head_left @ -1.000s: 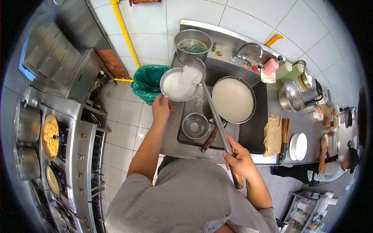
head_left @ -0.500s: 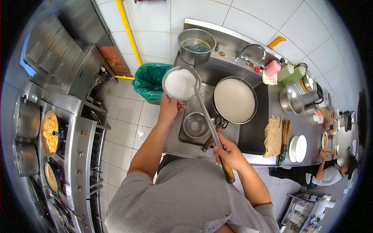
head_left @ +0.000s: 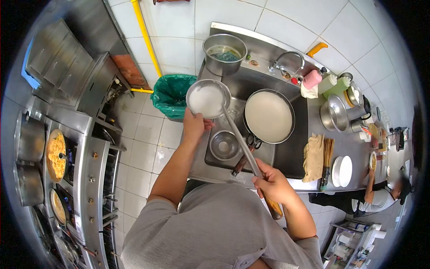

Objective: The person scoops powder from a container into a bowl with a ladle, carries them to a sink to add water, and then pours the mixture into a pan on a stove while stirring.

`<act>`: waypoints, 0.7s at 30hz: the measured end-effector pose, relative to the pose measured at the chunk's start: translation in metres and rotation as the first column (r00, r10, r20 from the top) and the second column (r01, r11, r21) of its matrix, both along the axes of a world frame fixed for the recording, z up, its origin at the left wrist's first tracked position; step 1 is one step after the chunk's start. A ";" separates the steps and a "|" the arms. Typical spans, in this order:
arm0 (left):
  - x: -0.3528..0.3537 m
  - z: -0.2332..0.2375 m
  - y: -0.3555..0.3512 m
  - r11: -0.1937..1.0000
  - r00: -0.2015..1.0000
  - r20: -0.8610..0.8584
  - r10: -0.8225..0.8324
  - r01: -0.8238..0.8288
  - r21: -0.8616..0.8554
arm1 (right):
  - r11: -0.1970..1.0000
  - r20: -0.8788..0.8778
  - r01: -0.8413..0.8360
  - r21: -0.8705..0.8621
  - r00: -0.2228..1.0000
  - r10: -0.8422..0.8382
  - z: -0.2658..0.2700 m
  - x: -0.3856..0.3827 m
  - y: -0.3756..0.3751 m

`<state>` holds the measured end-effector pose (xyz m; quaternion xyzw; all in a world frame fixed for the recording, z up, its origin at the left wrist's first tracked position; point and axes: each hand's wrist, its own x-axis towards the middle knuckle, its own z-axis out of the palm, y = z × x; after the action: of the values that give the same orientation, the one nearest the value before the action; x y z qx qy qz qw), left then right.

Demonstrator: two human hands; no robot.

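Observation:
My left hand [head_left: 195, 126] is closed on the lower rim of a round metal bowl [head_left: 190, 87], held above the sink's left side. White, frothy liquid [head_left: 205, 102] fills part of the bowl. My right hand [head_left: 271, 180] grips a long-handled ladle [head_left: 242, 141] with a metal shaft and a wooden end. The shaft slants up to the bowl's right side; its head cannot be made out in the white liquid. Right of the bowl, a dark-rimmed pan [head_left: 269, 116] full of cloudy whitish liquid sits in the sink under the tap. A small metal bowl [head_left: 224, 145] lies below.
A metal pot [head_left: 225, 54] stands at the sink's back left corner, near a green-lined bin [head_left: 172, 96]. To the right are a folded cloth [head_left: 313, 158], a brush [head_left: 328, 163], white plates [head_left: 342, 171] and bottles. Stoves with pans [head_left: 57, 155] line the left. A co-worker [head_left: 374, 195] stands far right.
My right hand and the ladle's handle have moved slightly down and right. The white froth in the bowl looks lower and more liquid. My left hand stays nearly in place.

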<state>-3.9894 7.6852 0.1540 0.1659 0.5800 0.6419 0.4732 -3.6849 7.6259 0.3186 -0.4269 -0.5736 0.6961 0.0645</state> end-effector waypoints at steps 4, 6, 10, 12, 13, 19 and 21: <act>-0.002 0.003 0.002 1.000 1.000 -0.021 -0.005 0.004 -0.022 | 0.957 0.225 -0.028 0.290 0.974 -0.039 -0.005 0.007 -0.005; -0.003 0.002 0.001 1.000 1.000 -0.018 -0.008 0.008 -0.014 | 0.857 0.266 -0.068 0.511 0.960 -0.082 -0.003 0.009 -0.006; 0.000 -0.002 0.002 1.000 1.000 -0.018 -0.018 0.017 -0.011 | 0.787 0.255 -0.075 0.612 0.961 -0.106 -0.013 0.017 -0.003; 0.001 -0.004 0.004 1.000 0.999 -0.023 -0.023 0.023 -0.005 | 0.672 0.228 -0.109 0.733 0.969 -0.092 -0.031 0.019 0.003; 0.002 -0.007 0.005 1.000 1.000 -0.007 -0.015 0.015 0.008 | 0.673 0.228 -0.106 0.733 0.969 -0.096 -0.039 0.018 0.006; 0.006 -0.010 0.011 0.999 0.999 0.037 -0.004 0.003 0.035 | 0.773 0.360 -0.204 0.601 0.933 -0.033 -0.060 0.002 0.014; 0.005 -0.009 0.009 0.999 0.999 0.040 0.005 -0.007 0.042 | 0.996 -0.113 0.070 -0.050 0.991 -0.076 -0.057 -0.001 0.015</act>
<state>-3.9844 7.6943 0.1454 0.1612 0.5572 0.6587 0.4791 -3.6856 7.6409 0.2612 -0.4084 -0.5369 0.7295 0.1130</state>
